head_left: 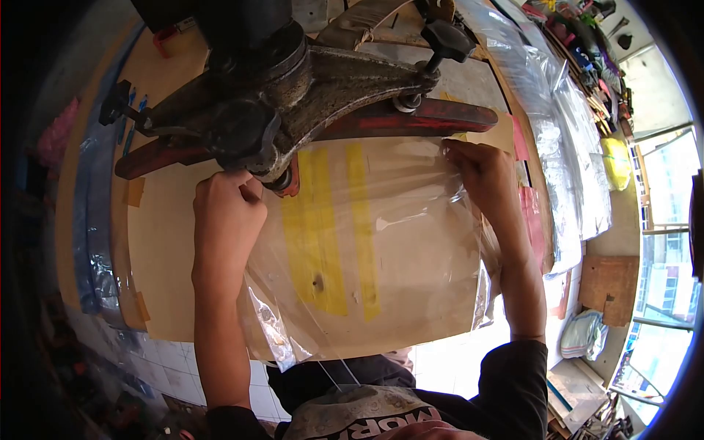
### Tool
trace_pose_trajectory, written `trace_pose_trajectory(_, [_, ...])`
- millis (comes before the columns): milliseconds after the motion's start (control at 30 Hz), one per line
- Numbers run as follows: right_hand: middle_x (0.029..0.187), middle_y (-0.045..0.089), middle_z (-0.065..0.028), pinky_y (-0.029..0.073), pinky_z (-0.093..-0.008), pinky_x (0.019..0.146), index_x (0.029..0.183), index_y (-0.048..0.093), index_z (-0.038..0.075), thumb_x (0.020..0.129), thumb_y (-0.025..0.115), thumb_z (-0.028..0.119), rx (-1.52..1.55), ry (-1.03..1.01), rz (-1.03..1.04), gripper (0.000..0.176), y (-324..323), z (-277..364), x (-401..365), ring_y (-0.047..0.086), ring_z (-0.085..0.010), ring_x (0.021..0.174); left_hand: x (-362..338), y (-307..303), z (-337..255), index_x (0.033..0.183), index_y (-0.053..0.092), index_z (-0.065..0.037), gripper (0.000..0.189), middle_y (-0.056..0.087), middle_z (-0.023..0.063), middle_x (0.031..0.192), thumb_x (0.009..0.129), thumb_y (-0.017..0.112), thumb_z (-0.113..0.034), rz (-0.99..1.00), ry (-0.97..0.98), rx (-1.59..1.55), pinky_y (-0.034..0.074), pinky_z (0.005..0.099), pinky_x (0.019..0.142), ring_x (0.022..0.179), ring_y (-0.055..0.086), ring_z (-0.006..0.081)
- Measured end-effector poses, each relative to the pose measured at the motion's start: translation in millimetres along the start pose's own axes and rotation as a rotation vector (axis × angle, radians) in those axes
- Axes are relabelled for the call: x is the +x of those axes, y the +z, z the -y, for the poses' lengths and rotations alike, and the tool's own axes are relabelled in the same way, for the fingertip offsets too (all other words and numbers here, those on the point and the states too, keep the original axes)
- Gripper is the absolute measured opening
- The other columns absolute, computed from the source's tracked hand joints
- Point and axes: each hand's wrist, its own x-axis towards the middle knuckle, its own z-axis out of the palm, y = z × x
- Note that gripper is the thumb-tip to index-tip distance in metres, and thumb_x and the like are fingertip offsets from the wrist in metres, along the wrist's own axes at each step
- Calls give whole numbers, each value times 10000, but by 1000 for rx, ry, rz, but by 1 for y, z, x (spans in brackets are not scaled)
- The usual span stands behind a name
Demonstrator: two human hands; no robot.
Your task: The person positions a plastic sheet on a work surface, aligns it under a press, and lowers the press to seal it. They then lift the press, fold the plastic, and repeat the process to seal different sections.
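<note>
At centre, the clear plastic sheet [411, 220] looks light, limp and slippery, best pinched at its upper corners; the left hand [229, 202] and right hand [480, 172] are closed, gripping its far edge.

Bright daylight from windows [666, 220] at right, panes blown out; glare on clear plastic [411, 213]; fisheye curve, dark corners; left edge dim.

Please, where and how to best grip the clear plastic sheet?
Pinch the clear plastic sheet near its far end, one hand per side, coming from the near side, like the left hand and right hand. It looks thin and wrinkled, so one grip might let it fold.
</note>
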Motion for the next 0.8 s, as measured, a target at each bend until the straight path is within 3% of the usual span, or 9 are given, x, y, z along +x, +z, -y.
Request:
trace_pose_trajectory(33, [781, 681, -144, 506, -320, 673, 980, 712, 69, 814, 637, 99, -31, 32, 33, 184, -1, 2, 0, 673, -233, 714, 0, 1, 1, 781, 606, 56, 141, 601, 275, 764, 824, 511, -40, -4, 1, -14, 462, 465, 693, 781, 577, 453])
trace_pose_trajectory(267, [788, 685, -143, 506, -317, 674, 987, 714, 75, 819, 637, 100, -19, 32, 34, 186, 1, -1, 0, 672, -225, 712, 0, 0, 1, 817, 619, 44, 150, 602, 276, 767, 839, 511, -58, 12, -24, -20, 462, 462, 698, 790, 574, 458])
trace_pose_trajectory(333, [707, 625, -193, 488, -369, 614, 964, 720, 94, 810, 633, 112, 33, -39, -36, 178, 2, -3, 0, 617, -327, 611, 0, 1, 2, 822, 621, 41, 153, 602, 278, 770, 842, 514, -66, 15, -15, -20, 460, 461, 699, 796, 572, 457])
trace_pose_trajectory(767, [699, 628, -187, 488, -365, 620, 966, 720, 96, 808, 636, 120, 41, -50, -61, 180, 5, -6, 0, 613, -326, 603, -2, -4, -4, 786, 585, 36, 151, 581, 275, 786, 855, 500, -68, 43, -39, -24, 439, 465, 683, 800, 537, 465])
trace_pose_trajectory(800, [703, 628, -187, 488, -364, 620, 966, 719, 95, 808, 637, 121, 34, -32, -47, 180, 6, -7, 0, 614, -327, 604, -2, -2, -3, 744, 575, 65, 145, 578, 283, 743, 802, 505, -48, 10, -22, -29, 445, 466, 667, 763, 558, 464])
